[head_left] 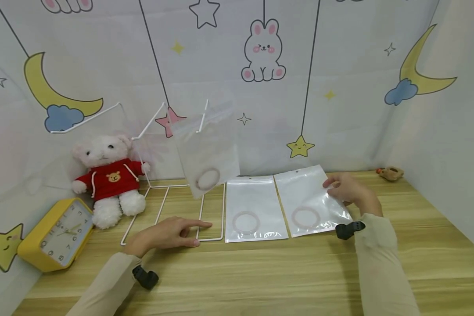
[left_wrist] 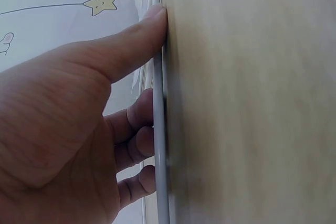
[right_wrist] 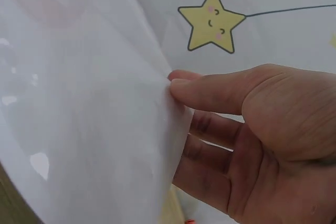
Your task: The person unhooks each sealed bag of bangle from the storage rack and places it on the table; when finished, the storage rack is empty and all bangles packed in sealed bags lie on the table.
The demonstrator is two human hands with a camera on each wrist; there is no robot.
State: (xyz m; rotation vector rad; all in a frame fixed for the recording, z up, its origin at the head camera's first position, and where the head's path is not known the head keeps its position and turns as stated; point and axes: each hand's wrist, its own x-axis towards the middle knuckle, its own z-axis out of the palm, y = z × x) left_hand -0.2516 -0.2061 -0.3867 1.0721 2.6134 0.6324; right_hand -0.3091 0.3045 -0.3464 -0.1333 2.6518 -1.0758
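Observation:
My right hand (head_left: 348, 192) pinches the right edge of a clear zip bag (head_left: 304, 193) between thumb and fingers. Its upper right side is raised, and a pale pink ring (head_left: 305, 218) shows low in it. In the right wrist view the bag's film (right_wrist: 105, 103) bends up to the thumb tip. Beside it lies another zip bag (head_left: 254, 197) with a pale ring. My left hand (head_left: 170, 232) rests at the base of a white wire rack (head_left: 211, 239), forefinger stretched out; in the left wrist view its thumb and fingertips touch a white rod (left_wrist: 160, 145).
A third ring bag (head_left: 217, 145) hangs from the rack's right hook (head_left: 203, 116). Other hooks (head_left: 148, 123) rise further left. At left are a teddy bear (head_left: 112, 175) in a red hoodie and a yellow clock (head_left: 59, 237). A small brown toy (head_left: 391, 174) sits at the back right.

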